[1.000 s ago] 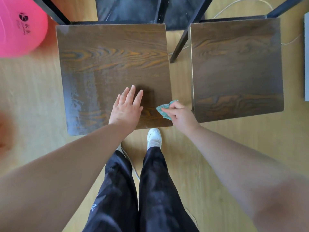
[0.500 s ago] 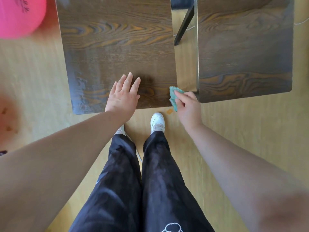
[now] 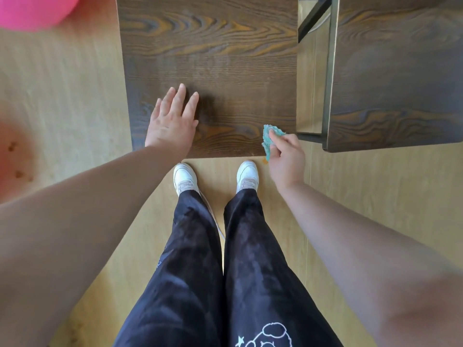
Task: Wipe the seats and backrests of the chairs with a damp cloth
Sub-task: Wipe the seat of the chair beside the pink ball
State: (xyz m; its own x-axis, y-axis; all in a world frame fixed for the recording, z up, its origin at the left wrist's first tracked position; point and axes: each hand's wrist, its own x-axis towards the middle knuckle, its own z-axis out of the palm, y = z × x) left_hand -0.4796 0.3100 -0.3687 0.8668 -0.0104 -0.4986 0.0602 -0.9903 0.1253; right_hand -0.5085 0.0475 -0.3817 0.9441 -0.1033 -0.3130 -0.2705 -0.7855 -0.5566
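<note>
Two dark wood-grain chair seats stand side by side in front of me. On the left seat (image 3: 225, 58) my left hand (image 3: 172, 121) lies flat near the front left corner, fingers slightly apart. My right hand (image 3: 285, 156) pinches a small teal cloth (image 3: 269, 140) at that seat's front right corner, with the cloth touching the front edge. The right seat (image 3: 400, 83) stands a narrow gap away and nothing touches it. No backrest is in view.
A pink ball (image 3: 32, 11) lies on the light wooden floor at the top left. A black chair leg (image 3: 313, 18) crosses the gap between the seats. My legs in dark trousers and white shoes (image 3: 246, 174) stand right before the left seat.
The view has tilted down and closer to the seats. My right hand with the cloth shifted from the gap beside the left seat to that seat's front right corner. My left hand stayed flat on the seat.
</note>
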